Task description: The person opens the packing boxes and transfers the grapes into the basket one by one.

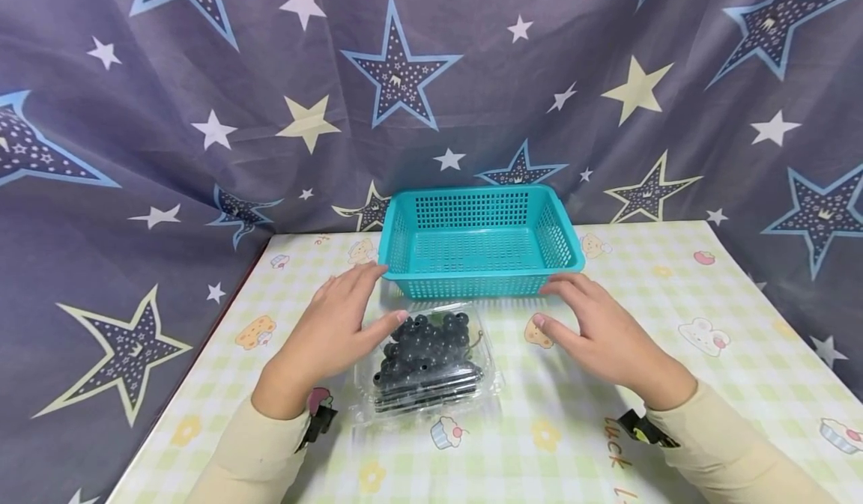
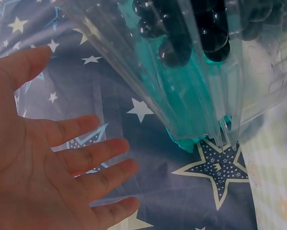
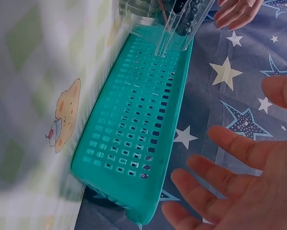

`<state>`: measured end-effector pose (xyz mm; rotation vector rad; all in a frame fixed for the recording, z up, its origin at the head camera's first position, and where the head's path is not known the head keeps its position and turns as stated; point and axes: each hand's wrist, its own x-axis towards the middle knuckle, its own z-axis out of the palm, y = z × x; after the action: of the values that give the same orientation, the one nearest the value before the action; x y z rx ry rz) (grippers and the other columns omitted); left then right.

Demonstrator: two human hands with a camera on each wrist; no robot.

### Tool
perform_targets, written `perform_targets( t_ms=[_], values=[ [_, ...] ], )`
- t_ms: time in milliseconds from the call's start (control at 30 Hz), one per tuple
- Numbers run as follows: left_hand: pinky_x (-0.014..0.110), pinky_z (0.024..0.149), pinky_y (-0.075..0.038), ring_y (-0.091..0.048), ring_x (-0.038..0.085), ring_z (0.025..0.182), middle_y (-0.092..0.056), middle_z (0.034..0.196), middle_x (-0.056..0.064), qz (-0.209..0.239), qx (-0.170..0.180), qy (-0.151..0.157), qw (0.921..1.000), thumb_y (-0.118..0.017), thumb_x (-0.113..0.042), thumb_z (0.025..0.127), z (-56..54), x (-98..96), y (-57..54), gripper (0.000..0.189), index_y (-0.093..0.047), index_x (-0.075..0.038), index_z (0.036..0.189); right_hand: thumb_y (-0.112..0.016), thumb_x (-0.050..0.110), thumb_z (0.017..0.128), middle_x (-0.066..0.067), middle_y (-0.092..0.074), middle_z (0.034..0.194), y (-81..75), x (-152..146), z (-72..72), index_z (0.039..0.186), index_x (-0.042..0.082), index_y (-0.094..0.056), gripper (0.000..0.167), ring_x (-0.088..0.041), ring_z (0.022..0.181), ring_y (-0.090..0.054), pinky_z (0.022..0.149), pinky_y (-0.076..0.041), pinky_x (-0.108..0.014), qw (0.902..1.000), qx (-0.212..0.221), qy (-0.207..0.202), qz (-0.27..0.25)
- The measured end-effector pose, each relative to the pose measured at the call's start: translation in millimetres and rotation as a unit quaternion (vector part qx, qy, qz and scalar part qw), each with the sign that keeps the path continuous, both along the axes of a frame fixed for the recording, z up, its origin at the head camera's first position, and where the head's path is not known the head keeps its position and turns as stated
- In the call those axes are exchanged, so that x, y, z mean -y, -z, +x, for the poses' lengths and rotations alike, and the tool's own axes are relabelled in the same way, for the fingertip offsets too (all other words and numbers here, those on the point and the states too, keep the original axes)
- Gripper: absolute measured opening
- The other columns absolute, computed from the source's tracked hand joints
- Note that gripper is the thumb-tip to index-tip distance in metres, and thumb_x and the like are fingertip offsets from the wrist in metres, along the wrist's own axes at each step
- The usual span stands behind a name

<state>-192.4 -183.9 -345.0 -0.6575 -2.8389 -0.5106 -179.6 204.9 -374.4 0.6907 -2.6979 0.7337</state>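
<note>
A clear plastic clamshell box (image 1: 431, 362) of dark grapes (image 1: 431, 343) stands on the table in front of a teal basket (image 1: 472, 287). My left hand (image 1: 340, 324) hovers at the box's left side, fingers spread and holding nothing. In the left wrist view its palm (image 2: 47, 158) faces the box, with a gap between them. Right of the box, my right hand (image 1: 596, 332) is held with loosely bent fingers near the basket's front right corner. The right wrist view shows that hand (image 3: 239, 182) beside the perforated basket wall (image 3: 129, 120), gripping nothing.
A tablecloth (image 1: 674, 414) in green and white checks with cartoon prints covers the table. Behind the basket and along both sides hangs a dark grey curtain (image 1: 418, 152) with stars. The basket stands close to the table's back edge.
</note>
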Motion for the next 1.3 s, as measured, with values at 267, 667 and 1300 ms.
perform_targets(
  t_ms=[267,667,1300],
  values=[
    [0.061,0.121,-0.027,-0.039,0.033,0.150,-0.042,0.161,0.007,-0.005,-0.004,0.008,0.9999,-0.051,-0.070,0.097,2.5,-3.4,-2.6,0.081,-0.038,-0.018,0.159,-0.060,0.041,0.104,-0.004,-0.057,0.141,4.0,4,1.2,0.129,0.015,-0.064,0.036,-0.028,0.134,-0.054,0.111,-0.043,-0.054,0.9997,0.012,-0.010,-0.017],
    [0.060,0.119,-0.032,-0.044,0.030,0.147,-0.046,0.159,0.003,-0.015,-0.012,0.034,0.9992,-0.049,-0.071,0.098,8.4,-18.3,-9.5,0.080,-0.038,-0.020,0.159,-0.065,0.037,0.102,0.003,-0.062,0.135,14.3,11,3.6,0.126,0.020,-0.064,0.030,-0.022,0.131,-0.058,0.110,-0.047,-0.050,0.9979,0.021,-0.042,-0.044],
    [0.057,0.115,-0.040,-0.053,0.030,0.139,-0.056,0.149,0.007,-0.045,-0.074,0.082,0.9929,-0.067,-0.057,0.095,25.1,-35.7,-11.5,0.066,-0.056,-0.016,0.146,-0.067,0.035,0.101,0.007,-0.066,0.122,26.4,20,8.9,0.120,0.027,-0.066,0.021,-0.022,0.108,-0.068,0.088,-0.059,-0.046,0.9892,0.095,-0.067,-0.089]
  ],
)
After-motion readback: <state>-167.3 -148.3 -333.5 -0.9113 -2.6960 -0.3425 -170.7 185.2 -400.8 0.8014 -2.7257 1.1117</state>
